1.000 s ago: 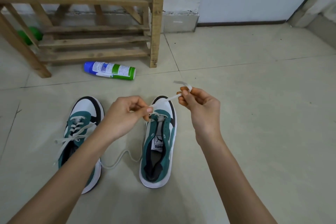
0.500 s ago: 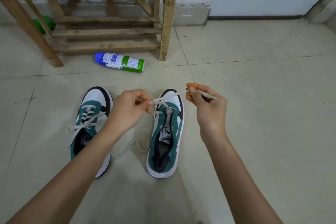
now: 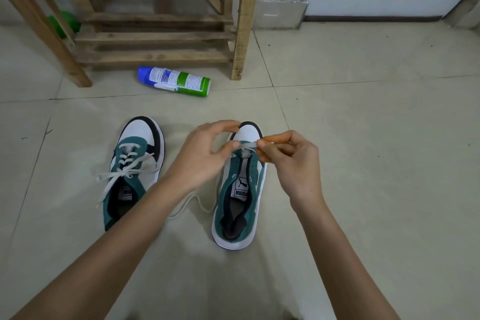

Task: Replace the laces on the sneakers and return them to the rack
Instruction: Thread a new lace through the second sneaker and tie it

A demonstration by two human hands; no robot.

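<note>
My right hand (image 3: 291,161) pinched the lace (image 3: 244,145) near its tip, over the toe of the unlaced shoe (image 3: 239,205). My left hand (image 3: 202,156) curled at the first eyelets, apparently pinching the same lace; blur hid the contact.

Lace: light, limp, flat. I judged it best held near the tip. Its tail lay slack between the shoes.

The laced shoe (image 3: 130,171) stood near on the left. The rack (image 3: 155,36) and can (image 3: 174,81) were well ahead, with open floor (image 3: 363,189) to the right.

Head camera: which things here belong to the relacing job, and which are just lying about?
Part of the job: sneaker being laced; white lace, pinched by left hand and right hand; laced sneaker beside it; wooden rack.
Lying about: spray can, on its side by the rack; green thing behind the rack.
</note>
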